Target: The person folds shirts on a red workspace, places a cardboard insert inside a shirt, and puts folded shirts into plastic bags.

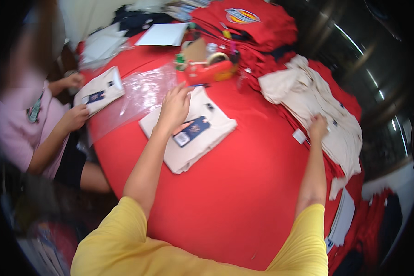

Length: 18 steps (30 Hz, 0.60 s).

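A folded cream T-shirt (211, 122) lies on the red-covered table in front of me, with a dark blue hang tag (192, 132) on top. My left hand (175, 106) is over its far left part, fingers stretched out and holding nothing; whether it touches the cloth I cannot tell. At the right, my right hand (318, 127) has its fingers closed on an unfolded cream T-shirt (308, 92), which lies loosely over red garments. Beside that hand a small white label (299, 135) shows at the shirt's edge.
To the left, a person in a pink shirt (20, 133) holds another folded cream shirt (101, 92). Clear plastic bags (147, 89) lie between us. Farther back are a red tape dispenser (209, 71), a white sheet (161, 34) and piled red garments (276, 27).
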Each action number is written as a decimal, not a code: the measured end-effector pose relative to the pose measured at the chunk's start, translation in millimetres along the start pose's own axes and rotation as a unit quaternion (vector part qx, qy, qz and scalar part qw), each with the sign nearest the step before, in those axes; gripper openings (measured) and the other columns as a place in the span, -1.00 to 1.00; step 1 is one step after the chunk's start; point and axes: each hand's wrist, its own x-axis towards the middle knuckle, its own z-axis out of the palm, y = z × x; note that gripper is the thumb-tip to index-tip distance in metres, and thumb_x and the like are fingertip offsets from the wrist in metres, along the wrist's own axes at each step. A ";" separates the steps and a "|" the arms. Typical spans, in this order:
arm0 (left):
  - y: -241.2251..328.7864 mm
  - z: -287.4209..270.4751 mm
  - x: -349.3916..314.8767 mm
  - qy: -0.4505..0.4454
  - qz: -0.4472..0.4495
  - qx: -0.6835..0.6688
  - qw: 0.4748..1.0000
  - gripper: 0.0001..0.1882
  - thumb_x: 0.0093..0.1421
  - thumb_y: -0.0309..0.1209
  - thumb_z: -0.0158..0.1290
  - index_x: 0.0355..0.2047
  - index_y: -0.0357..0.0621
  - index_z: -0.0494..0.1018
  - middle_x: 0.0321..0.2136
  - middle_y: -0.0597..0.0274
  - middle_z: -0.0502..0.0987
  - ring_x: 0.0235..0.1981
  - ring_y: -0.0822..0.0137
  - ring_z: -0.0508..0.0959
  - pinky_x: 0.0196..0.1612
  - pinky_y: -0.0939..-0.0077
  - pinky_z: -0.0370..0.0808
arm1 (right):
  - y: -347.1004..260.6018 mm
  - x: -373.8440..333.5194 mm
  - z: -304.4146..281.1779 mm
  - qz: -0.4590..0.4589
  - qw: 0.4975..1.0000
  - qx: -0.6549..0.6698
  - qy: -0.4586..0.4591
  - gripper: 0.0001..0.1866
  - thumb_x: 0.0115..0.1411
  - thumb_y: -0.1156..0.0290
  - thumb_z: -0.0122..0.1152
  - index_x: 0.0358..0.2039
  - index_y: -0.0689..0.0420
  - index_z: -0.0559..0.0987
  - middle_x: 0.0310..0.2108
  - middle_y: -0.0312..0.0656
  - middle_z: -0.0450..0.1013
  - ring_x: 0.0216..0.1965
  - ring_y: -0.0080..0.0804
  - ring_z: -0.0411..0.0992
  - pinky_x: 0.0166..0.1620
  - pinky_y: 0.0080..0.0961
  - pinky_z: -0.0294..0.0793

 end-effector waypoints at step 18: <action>-96.5 -574.9 -737.3 0.173 -0.791 0.456 0.368 -0.21 0.21 0.25 -0.30 0.33 0.12 0.00 0.31 0.01 0.03 0.32 -0.07 0.03 0.23 -0.19 0.03 | 0.1 -186.8 -162.9 -0.123 0.963 0.240 -0.001 -0.62 0.34 0.25 -0.13 -0.12 0.32 0.50 -0.19 0.14 0.47 -0.16 0.04 0.43 -0.08 -0.21 0.36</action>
